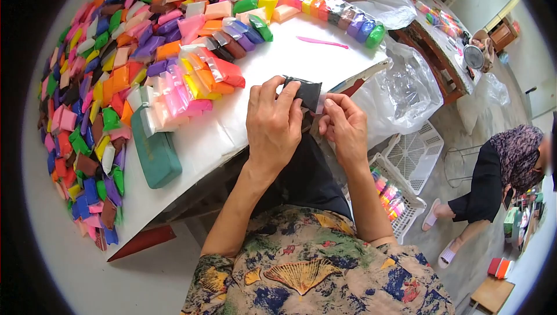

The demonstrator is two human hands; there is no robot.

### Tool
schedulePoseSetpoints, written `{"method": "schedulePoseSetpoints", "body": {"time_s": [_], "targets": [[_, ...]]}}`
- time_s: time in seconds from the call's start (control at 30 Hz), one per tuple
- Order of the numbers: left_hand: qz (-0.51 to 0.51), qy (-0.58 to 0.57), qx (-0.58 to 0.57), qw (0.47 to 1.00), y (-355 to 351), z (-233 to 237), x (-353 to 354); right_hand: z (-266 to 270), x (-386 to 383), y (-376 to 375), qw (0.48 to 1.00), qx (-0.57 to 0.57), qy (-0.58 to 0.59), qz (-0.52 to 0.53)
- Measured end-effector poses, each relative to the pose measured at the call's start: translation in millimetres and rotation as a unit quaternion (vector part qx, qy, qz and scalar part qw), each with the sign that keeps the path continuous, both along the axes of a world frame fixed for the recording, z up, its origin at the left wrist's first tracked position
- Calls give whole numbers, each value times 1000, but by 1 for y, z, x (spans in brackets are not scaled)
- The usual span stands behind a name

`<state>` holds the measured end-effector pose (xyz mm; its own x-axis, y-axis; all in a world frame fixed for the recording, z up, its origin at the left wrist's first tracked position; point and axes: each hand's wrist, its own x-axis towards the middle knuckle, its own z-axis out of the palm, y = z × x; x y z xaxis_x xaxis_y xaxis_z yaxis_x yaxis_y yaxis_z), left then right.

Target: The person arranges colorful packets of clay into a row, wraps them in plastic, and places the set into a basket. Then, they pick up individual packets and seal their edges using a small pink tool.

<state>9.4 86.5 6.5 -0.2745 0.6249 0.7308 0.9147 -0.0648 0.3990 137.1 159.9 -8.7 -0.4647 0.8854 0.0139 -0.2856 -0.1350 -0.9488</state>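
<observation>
My left hand (272,123) is closed on a small black packet (305,94), which looks like modelling clay in clear wrap, above the table's near edge. At the packet's clear right end, the fingers of my right hand (346,125) are pinched together on the wrapper. Left of my hands, a group of packets in pink, yellow, orange and red (197,80) lies side by side. A thin pink plastic tool (322,42) rests on the white tabletop (217,129) beyond my hands.
A large heap of coloured packets (125,71) covers the table's left side. Nearby are a green box (154,152), a filled clear bag (333,13) and loose plastic bags (400,86). White crates (415,155) stand below right. Another person (493,170) bends at the far right.
</observation>
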Motion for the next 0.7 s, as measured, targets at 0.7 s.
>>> {"method": "schedulePoseSetpoints", "body": {"time_s": [0.7], "targets": [[-46, -138, -20, 989, 16, 12, -9, 24, -23, 21, 981, 154, -115, -15]]}}
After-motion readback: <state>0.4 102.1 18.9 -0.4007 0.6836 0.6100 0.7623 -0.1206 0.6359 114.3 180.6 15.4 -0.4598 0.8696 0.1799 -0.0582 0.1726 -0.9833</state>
